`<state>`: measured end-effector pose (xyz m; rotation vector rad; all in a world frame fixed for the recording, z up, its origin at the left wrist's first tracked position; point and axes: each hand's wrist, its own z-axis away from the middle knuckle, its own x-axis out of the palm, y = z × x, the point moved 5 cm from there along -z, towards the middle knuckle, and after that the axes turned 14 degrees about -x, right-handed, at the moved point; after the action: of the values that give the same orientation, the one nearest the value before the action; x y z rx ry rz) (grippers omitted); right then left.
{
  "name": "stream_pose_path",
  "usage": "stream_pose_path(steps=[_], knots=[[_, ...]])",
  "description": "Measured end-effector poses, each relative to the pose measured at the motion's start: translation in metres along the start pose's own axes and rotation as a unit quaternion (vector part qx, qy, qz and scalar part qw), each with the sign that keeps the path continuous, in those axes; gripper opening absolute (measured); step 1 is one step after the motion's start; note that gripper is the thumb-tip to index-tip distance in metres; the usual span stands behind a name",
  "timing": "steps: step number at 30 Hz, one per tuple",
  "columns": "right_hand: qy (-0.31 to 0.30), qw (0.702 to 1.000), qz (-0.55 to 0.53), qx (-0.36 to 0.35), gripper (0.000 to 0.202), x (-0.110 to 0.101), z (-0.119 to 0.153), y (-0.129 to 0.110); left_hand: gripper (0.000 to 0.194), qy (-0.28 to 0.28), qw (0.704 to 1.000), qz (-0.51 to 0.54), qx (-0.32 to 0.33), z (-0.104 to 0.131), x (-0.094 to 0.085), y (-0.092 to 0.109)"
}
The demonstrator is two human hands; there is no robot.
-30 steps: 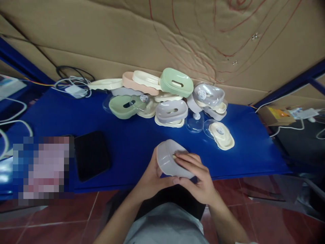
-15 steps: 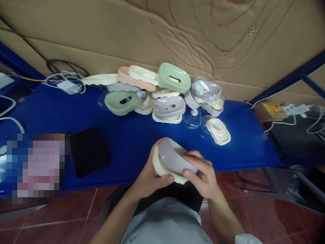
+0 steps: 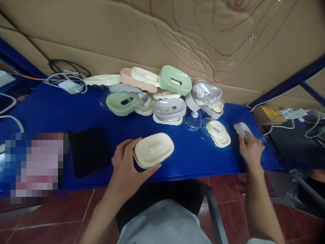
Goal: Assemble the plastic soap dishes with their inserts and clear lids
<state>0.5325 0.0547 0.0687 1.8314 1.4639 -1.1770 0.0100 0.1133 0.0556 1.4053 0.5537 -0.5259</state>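
Near the table's front edge, my left hand (image 3: 129,162) grips a cream oval dish (image 3: 154,149) by its left end, thumb along the lower rim. Far to the right, my right hand (image 3: 250,149) has its fingers on a lavender dish part (image 3: 242,130) at the right end of the blue table. Between them and farther back lies a cream dish with a clear lid and round sticker (image 3: 218,132). Behind is a pile with a green dish (image 3: 175,80), a lavender dish (image 3: 169,108), a peach dish (image 3: 138,80) and clear lids.
A black tablet-like slab (image 3: 87,152) lies left on the blue table (image 3: 101,122). Coiled cables with a white adapter (image 3: 69,86) sit at the back left. A cardboard wall (image 3: 114,37) stands behind. An open box (image 3: 269,115) is beyond the right end.
The lavender and cream parts, held together before, are now apart. My right hand has carried the lavender one far right; my left hand keeps the cream one, turned and shifted slightly left.
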Motion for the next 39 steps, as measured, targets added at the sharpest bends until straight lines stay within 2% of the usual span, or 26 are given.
stream_pose_path(steps=[2,4,7,9,11,13,15,17,20,25,30,32,34,36,39], knots=[[-0.015,0.999,-0.014,-0.039,0.065,0.012,-0.015,-0.004,0.088,0.032,0.996,-0.087,-0.003,-0.005,-0.011,-0.009],[-0.027,0.995,-0.05,-0.088,0.057,0.021,-0.031,-0.013,0.094,0.042,0.988,-0.146,0.002,-0.007,-0.014,-0.014],[-0.018,0.984,-0.106,-0.14,0.051,0.02,-0.049,-0.031,0.101,0.034,0.981,-0.187,0.037,-0.009,-0.006,-0.012],[0.003,0.979,-0.128,-0.161,0.052,0.012,-0.048,-0.046,0.097,0.041,0.979,-0.189,0.063,-0.01,0.002,-0.007],[-0.001,0.973,-0.136,-0.188,0.051,0.004,-0.035,-0.066,0.082,0.057,0.977,-0.181,0.093,-0.012,0.008,0.001],[-0.034,0.965,-0.128,-0.226,0.05,0.0,-0.014,-0.091,0.058,0.063,0.973,-0.176,0.135,-0.011,0.013,0.01],[-0.063,0.957,-0.112,-0.26,0.05,-0.002,0.008,-0.115,0.043,0.053,0.967,-0.17,0.18,-0.01,0.018,0.018],[-0.067,0.953,-0.103,-0.277,0.05,-0.005,0.027,-0.137,0.04,0.027,0.963,-0.164,0.213,-0.008,0.022,0.022],[-0.067,0.941,-0.117,-0.31,0.04,-0.01,0.049,-0.165,0.041,-0.001,0.962,-0.153,0.227,-0.005,0.021,0.022],[-0.093,0.908,-0.179,-0.367,0.039,-0.008,0.065,-0.193,0.039,0.027,0.959,-0.148,0.239,-0.001,0.017,0.021],[-0.065,0.896,-0.183,-0.4,0.037,-0.02,0.045,-0.21,0.032,0.117,0.962,-0.133,0.206,-0.002,0.011,0.023],[-0.057,0.873,-0.204,-0.438,0.038,-0.031,0.029,-0.226,0.026,0.136,0.962,-0.12,0.204,-0.002,0.008,0.025],[-0.06,0.844,-0.232,-0.481,0.037,-0.038,0.012,-0.247,0.021,0.127,0.961,-0.12,0.212,-0.001,0.009,0.026],[-0.073,0.827,-0.241,-0.502,0.036,-0.034,-0.009,-0.266,0.02,0.107,0.961,-0.133,0.218,-0.001,0.011,0.027],[-0.09,0.84,-0.206,-0.494,0.039,-0.01,-0.04,-0.287,0.022,0.102,0.96,-0.153,0.211,-0.001,0.013,0.026]])
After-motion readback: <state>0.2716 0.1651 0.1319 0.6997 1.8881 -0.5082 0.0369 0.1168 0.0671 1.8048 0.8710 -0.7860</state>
